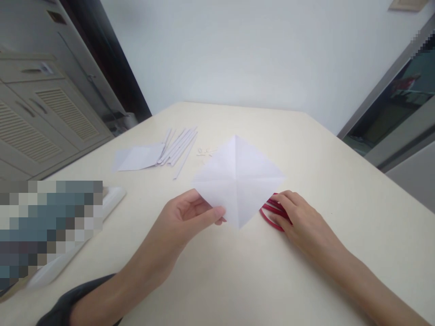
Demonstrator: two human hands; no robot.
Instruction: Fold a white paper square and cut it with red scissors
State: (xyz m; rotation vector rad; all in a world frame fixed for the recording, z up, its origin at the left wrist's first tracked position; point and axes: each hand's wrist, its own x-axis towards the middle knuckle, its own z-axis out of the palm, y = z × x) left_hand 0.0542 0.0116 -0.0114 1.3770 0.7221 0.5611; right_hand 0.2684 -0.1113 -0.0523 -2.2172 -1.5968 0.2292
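Note:
My left hand (192,213) pinches a square sheet of white paper (234,172) near its lower left edge, thumb on top and fingers beneath. The paper is turned like a diamond, with creases crossing at its middle. Red-handled scissors (272,217) lie on the table to the right of the sheet's lower corner. Over their handles rests my right hand (295,213), fingers curled around them. The blades are hidden from view.
On the white table (217,280), at the back left, are a stack of paper sheets (141,157) and several narrow paper strips (180,147). Small white scraps (204,153) lie behind the square. A blurred-out object (47,231) with a white edge sits at the left. A wall (238,54) stands behind the table.

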